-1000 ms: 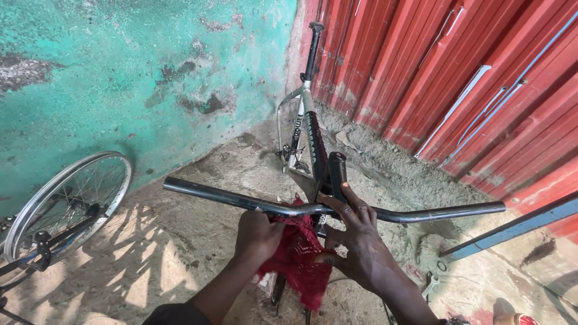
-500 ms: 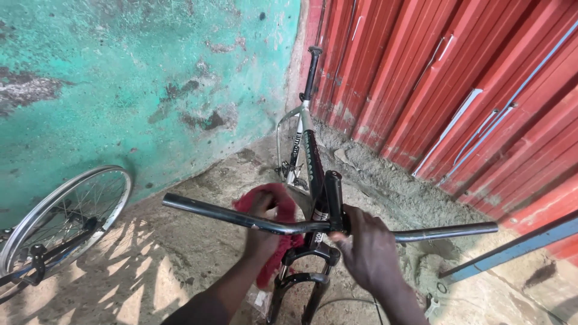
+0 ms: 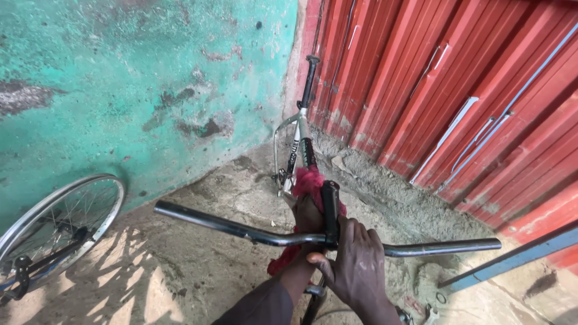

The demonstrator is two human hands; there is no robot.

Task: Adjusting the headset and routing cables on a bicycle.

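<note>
While we clamp our right hand (image 3: 355, 268) shut around the stem (image 3: 330, 207) where it meets the handlebar (image 3: 241, 229), our left hand (image 3: 308, 213), just ahead of that grip, closes on a red rag (image 3: 307, 180) pressed to the frame (image 3: 298, 141). Far left of the grip: wheel (image 3: 60, 222).

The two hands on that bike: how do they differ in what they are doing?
The right hand grips the black stem at the middle of the handlebar, bare, nearest the camera. The left hand reaches under the handlebar to the frame beyond, holding a red rag against it. The right hand shows fully; the left is partly hidden. Both work on the same bicycle.
</note>
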